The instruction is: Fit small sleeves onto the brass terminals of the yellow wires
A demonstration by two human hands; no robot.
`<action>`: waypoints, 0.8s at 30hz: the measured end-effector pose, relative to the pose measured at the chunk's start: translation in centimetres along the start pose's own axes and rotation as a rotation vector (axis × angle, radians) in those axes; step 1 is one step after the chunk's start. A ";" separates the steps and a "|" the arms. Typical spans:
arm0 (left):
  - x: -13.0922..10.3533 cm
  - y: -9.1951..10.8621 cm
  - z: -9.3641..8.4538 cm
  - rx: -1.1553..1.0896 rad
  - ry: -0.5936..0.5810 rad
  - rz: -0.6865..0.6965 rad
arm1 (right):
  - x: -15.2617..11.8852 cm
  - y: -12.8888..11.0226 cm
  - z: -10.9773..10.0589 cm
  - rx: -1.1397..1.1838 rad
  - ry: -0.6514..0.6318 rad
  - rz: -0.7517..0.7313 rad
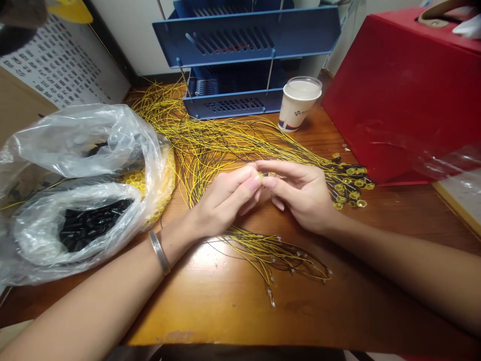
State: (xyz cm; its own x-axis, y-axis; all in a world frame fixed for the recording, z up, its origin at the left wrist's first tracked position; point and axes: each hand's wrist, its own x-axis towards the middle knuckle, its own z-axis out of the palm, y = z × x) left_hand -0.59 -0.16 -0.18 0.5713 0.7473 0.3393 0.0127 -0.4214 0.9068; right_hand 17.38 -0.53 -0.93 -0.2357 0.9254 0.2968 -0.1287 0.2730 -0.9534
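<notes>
My left hand (231, 198) and my right hand (298, 193) meet over the middle of the table, fingertips nearly touching. Both are closed in a pinch around a small yellow-and-black piece (265, 174), mostly hidden by the fingers. Below my hands lies a bunch of yellow and black wires (259, 248) with small clear tips. Behind them a larger bundle of such wires (225, 135) stretches across the table. Its right end carries several black sleeves with yellow hexagonal caps (353, 183).
At left, a clear plastic bag (33, 235) holds black sleeves (93, 225); another bag with yellow caps (161, 200) sits beside it. A paper cup (298, 103) stands before the blue tray rack (225, 37). A red box (406, 95) is at right.
</notes>
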 end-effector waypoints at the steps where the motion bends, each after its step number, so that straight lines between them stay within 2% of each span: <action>1: 0.0 0.0 0.0 -0.007 -0.002 -0.008 | 0.1 0.1 0.0 0.037 0.017 0.007; 7: -0.1 0.3 0.0 0.016 -0.015 -0.021 | 0.3 0.9 -0.3 0.212 0.018 0.096; 16: 0.1 0.0 0.3 0.084 0.017 0.054 | 0.8 0.2 -0.7 0.587 -0.200 0.393; 20: 0.1 0.3 0.3 0.056 0.021 0.054 | 1.0 0.0 -1.0 0.642 -0.274 0.481; 24: 0.0 0.4 0.3 0.065 0.033 0.026 | 1.1 0.2 -1.1 0.638 -0.263 0.497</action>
State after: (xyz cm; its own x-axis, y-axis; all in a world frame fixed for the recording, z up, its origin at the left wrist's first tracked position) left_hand -0.38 -0.48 0.05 0.5446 0.7520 0.3714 0.0519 -0.4722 0.8800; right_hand 18.17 0.79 -0.87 -0.6151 0.7853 -0.0700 -0.4506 -0.4230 -0.7861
